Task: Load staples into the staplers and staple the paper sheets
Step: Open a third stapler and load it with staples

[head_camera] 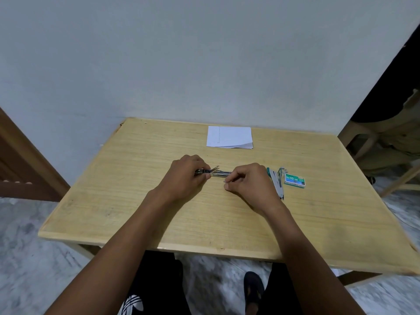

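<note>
At a wooden table (127,201), the left hand (185,176) grips an opened stapler (214,172) at mid-table while the right hand (244,181) pinches at its metal channel. The staple strip, too small to see, could skew and jam. Counted: two staplers, the second stapler (277,184) lying opened beside one staple box (294,180), and one paper stack (229,137).

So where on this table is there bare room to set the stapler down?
The table's whole left half is bare, as is the near strip along the front edge. The right middle is crowded: second stapler and staple box. The paper sheets occupy the far centre.
</note>
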